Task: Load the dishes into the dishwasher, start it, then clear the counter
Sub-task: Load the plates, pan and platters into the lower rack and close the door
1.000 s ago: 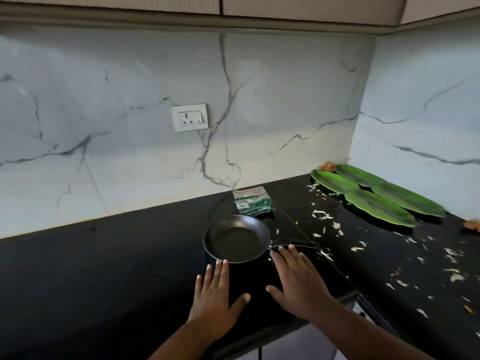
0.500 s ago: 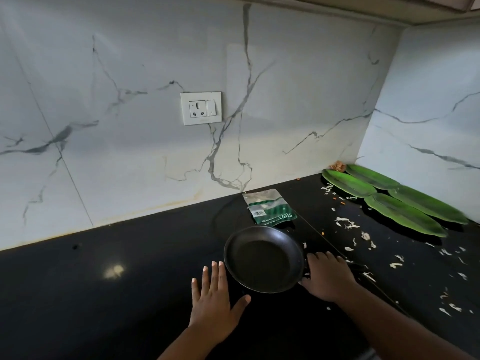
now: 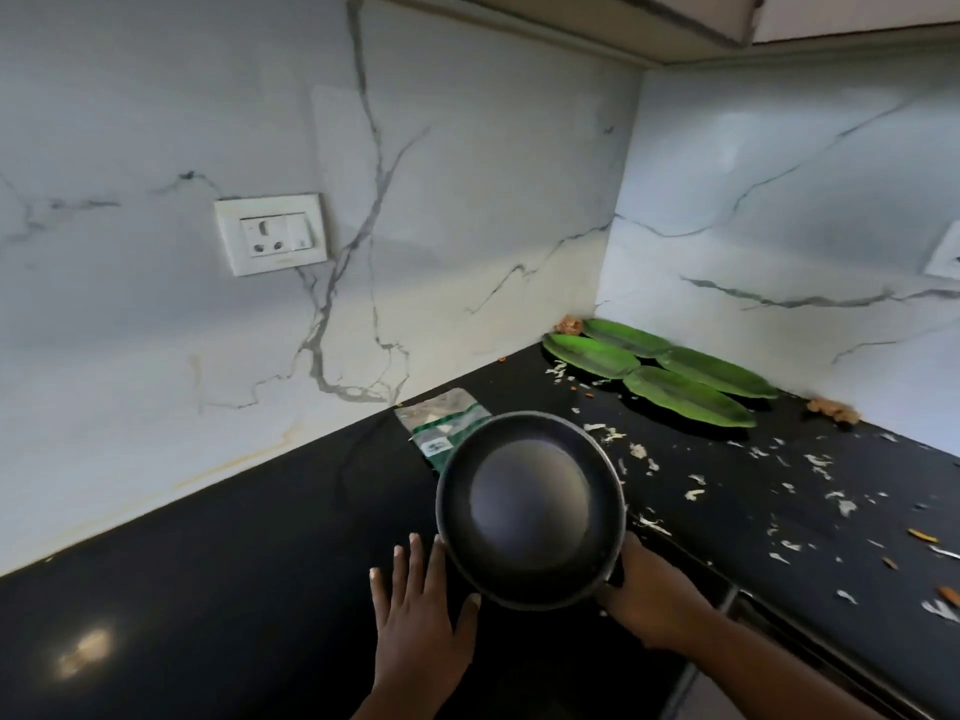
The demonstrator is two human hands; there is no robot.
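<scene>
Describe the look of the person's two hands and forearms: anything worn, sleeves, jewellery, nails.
Both forearms are bare as far as the frame shows; no sleeve or cuff reaches the wrists. The left hand wears no ring, watch or glove, and its fingernails are short and pale. The right hand is also ungloved with no watch or bracelet visible; its fingers are mostly hidden, so rings cannot be ruled out.

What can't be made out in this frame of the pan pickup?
Head view only:
- Pan handle: hidden under the right hand.
- Packet: near end covered by the pan, print too blurred to read.
- Left hand: contact with the pan rim unclear.
- Dishwasher: not in view.
- Scraps on the counter: too small to identify.
</scene>
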